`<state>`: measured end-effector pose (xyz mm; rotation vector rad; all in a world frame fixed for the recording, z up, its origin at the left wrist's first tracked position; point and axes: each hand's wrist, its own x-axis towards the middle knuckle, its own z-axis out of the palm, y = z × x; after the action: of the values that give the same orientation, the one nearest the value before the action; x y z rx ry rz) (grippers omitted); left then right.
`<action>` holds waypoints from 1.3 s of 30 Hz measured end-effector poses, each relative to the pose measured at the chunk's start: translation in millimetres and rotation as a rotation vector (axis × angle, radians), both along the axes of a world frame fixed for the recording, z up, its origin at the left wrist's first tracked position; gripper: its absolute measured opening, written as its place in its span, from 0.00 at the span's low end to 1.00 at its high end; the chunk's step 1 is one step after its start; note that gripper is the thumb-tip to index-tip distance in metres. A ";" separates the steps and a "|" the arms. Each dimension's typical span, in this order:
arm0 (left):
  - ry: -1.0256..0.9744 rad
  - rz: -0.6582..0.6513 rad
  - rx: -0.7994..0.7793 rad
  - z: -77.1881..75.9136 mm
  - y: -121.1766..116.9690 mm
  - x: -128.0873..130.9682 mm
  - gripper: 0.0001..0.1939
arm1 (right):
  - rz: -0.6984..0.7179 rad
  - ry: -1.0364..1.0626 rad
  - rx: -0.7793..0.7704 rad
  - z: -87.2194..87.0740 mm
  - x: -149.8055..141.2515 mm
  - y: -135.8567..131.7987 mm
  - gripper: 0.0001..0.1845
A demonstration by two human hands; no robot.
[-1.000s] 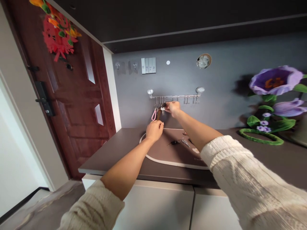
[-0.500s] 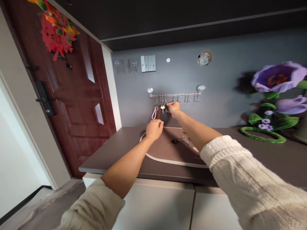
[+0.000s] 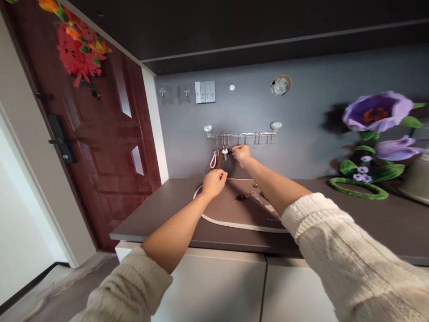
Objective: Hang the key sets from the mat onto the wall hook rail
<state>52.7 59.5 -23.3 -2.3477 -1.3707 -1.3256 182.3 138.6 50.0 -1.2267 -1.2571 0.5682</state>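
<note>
My right hand [image 3: 241, 154] is closed at the hook rail, its fingertips on a dark-headed key [image 3: 229, 152] in the hanging bunch. Beside it hang a silver key [image 3: 225, 153] and a pink loop strap [image 3: 213, 159]. A brown strap [image 3: 220, 159] hangs among them. Below the bunch is my left hand [image 3: 213, 182], fingers curled in; what they hold, if anything, is hidden. The clear hook rail [image 3: 243, 134] is fixed to the grey wall by two round suction mounts. Under my hands, a black-headed key [image 3: 241, 197] and a silver key [image 3: 255, 197] lie on a brown mat [image 3: 228, 210].
The mat with its pale edge lies on a dark countertop [image 3: 154, 210]. To the right stand purple artificial flowers [image 3: 377, 114] with a green ring base [image 3: 358, 190]. A dark shelf [image 3: 268, 27] runs overhead. The red-brown door [image 3: 100, 147] is at the left.
The view has shifted slightly, moving the rail and flowers left in the picture. My right hand remains at the hanging keys. My left hand stays curled below them.
</note>
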 end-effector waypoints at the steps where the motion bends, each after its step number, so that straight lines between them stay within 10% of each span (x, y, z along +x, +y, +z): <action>1: -0.008 -0.007 -0.005 0.2 -0.2 0.1 0.14 | -0.003 0.018 -0.008 1.7 0.4 -5.6 0.04; 9: -0.088 -0.128 -0.066 -1.2 -1.3 1.9 0.11 | 0.169 0.103 -0.002 4.7 8.6 -60.2 0.04; 19: 0.072 -0.392 -0.209 -2.3 -9.8 6.1 0.12 | 0.238 -0.206 -0.055 -47.7 43.1 -117.6 0.05; 27: 0.287 -0.546 -0.314 -1.8 -18.4 7.6 0.13 | 0.096 -0.731 0.007 -73.3 55.2 -116.4 0.09; 39: 0.283 -0.508 -0.271 -0.4 -20.7 8.4 0.09 | 0.085 -0.859 0.037 -79.3 53.2 -110.3 0.11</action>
<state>61.0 38.8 -23.7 -3.0669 -0.9575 -0.8750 235.4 28.3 -29.3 -1.4453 -2.0238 0.0463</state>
